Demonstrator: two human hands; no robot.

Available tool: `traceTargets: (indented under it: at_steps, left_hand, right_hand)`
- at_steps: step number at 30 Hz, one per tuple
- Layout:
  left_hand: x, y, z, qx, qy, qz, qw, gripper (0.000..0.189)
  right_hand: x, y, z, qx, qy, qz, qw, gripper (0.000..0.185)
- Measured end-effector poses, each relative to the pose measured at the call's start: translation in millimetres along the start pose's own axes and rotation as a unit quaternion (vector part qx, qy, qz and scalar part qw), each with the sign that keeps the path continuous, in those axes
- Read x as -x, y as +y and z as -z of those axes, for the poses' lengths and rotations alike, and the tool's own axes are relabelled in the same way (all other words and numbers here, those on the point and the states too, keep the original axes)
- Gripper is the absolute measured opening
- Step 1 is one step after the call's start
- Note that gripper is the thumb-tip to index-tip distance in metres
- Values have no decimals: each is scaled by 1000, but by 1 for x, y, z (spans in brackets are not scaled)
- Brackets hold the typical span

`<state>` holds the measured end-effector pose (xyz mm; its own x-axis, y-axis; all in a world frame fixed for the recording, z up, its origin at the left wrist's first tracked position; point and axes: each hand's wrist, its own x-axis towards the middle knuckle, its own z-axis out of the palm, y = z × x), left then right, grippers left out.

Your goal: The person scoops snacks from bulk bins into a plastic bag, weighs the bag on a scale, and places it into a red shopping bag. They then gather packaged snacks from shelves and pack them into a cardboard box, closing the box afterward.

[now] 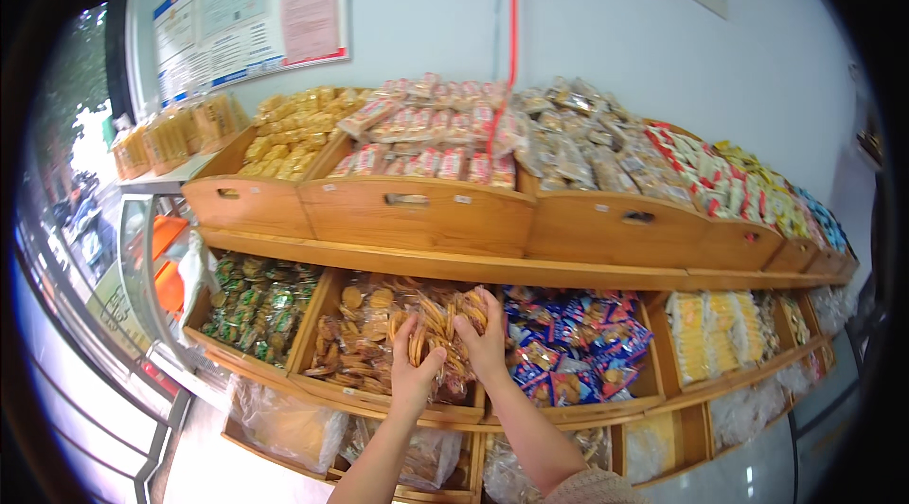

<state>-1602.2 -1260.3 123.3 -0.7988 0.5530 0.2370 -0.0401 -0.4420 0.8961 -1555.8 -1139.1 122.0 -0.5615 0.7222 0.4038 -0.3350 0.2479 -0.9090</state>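
My left hand point(412, 377) and my right hand point(486, 346) are over a wooden bin point(323, 319) in the middle tier. The bin holds many clear-wrapped packets of thin round biscuits point(355, 355). Between thumb and fingers, my left hand grips wrapped biscuits point(417, 346). Higher and to the right, my right hand has hold of another biscuit packet point(471, 306). How many packets each hand holds cannot be made out. More packets lie directly beneath both hands, partly hidden by them.
Green-wrapped snacks point(259, 308) fill the bin on the left; blue packets point(568, 351) fill the one on the right. Above juts a wooden shelf edge point(426, 261) below bins of packaged pastries point(433, 120). Plastic-covered goods point(291, 426) sit in the lower tier.
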Motion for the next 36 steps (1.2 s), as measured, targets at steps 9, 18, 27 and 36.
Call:
traceTargets:
  at_steps: [9,18,27,36]
  left_hand:
    - [47,-9,-179,-59,-184,-51,980,74]
    - [292,-78,-525,35,-475,9,879,76]
    - [587,-117,-800,-20,-682,-14,731,75]
    - [808,-207,-1066,63,-785,39,615,74]
  right_hand:
    - [25,-76,184,-76,194,96,973,58]
    - [227,-208,564,-34,460,205,863,58]
    - [467,-304,871,29,654,303,692,50]
    - [612,-376,1158,135,745,306,577,54]
